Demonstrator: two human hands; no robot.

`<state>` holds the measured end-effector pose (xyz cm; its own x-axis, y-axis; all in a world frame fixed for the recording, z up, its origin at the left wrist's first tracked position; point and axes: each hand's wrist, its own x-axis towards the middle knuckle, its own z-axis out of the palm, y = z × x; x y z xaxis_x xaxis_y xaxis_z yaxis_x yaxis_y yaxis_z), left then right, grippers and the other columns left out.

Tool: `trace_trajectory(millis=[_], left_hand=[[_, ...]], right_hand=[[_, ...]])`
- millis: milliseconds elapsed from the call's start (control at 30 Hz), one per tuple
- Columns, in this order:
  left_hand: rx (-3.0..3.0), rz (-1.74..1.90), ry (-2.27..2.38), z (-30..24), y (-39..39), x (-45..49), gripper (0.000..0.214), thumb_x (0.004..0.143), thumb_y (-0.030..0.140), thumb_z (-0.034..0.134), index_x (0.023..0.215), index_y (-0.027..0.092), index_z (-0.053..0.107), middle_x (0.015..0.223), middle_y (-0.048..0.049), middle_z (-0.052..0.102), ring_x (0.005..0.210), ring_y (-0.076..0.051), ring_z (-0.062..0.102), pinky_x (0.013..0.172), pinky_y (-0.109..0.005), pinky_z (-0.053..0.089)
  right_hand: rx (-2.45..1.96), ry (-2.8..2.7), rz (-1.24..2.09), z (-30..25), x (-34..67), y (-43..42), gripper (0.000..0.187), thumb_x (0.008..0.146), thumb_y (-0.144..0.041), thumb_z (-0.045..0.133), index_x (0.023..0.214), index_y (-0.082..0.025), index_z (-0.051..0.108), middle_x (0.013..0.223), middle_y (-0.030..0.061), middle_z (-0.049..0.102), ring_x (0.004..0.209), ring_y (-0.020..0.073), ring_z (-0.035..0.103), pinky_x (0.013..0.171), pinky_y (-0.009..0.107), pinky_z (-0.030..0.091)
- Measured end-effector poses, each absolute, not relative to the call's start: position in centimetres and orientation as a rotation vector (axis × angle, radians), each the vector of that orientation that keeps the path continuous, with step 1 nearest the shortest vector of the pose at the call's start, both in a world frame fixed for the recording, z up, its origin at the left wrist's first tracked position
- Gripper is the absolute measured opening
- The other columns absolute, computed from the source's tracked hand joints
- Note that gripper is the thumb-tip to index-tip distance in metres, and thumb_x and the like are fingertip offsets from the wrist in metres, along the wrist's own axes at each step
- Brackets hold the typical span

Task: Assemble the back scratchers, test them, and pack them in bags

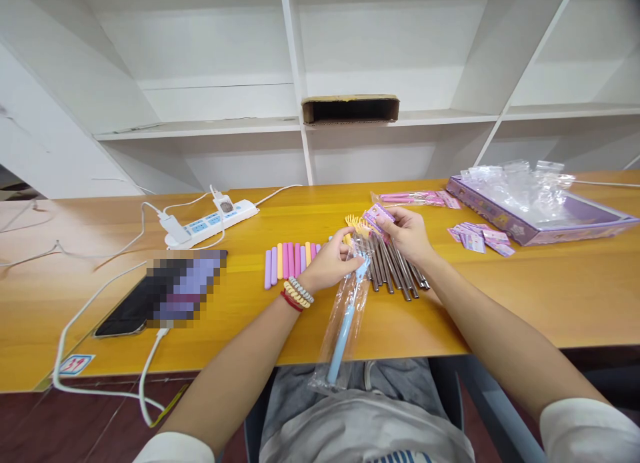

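My left hand (327,260) is closed on the top of a clear plastic bag (327,340). Inside that bag lies a light blue back scratcher (341,340), its handle pointing toward my lap. My right hand (407,233) pinches a small purple printed card (377,216) close to the bag's mouth. Yellow claw-shaped heads (356,222) sit behind my fingers, partly hidden. Under and beside my right hand spread several metal rods (400,270). To the left of my left hand, a row of pink, purple and yellow handles (285,260) is laid out.
Several purple cards (480,238) lie on the right, beside a purple box tray (535,233) heaped with clear bags (520,186). Bagged pink scratchers (410,198) rest at the back. On the left are a power strip (213,223), a phone (125,310) and white cables.
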<state>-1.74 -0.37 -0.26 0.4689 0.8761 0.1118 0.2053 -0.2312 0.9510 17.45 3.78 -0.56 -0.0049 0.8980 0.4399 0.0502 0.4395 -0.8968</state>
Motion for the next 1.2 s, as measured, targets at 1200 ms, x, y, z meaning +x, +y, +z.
trace_trajectory(millis=[1200], left_hand=[[1.719, 0.880, 0.910, -0.4, -0.5, -1.7, 0.067, 0.075, 0.025, 0.060, 0.135, 0.015, 0.032, 0.068, 0.0016, 0.053, 0.060, -0.010, 0.048, 0.057, -0.025, 0.037]], right_hand=[[-0.843, -1.380, 0.898, -1.1, 17.5, 4.2, 0.025, 0.062, -0.035, 0.074, 0.079, -0.018, 0.067, 0.082, 0.0030, 0.067, 0.074, 0.0133, 0.062, 0.075, 0.032, 0.051]])
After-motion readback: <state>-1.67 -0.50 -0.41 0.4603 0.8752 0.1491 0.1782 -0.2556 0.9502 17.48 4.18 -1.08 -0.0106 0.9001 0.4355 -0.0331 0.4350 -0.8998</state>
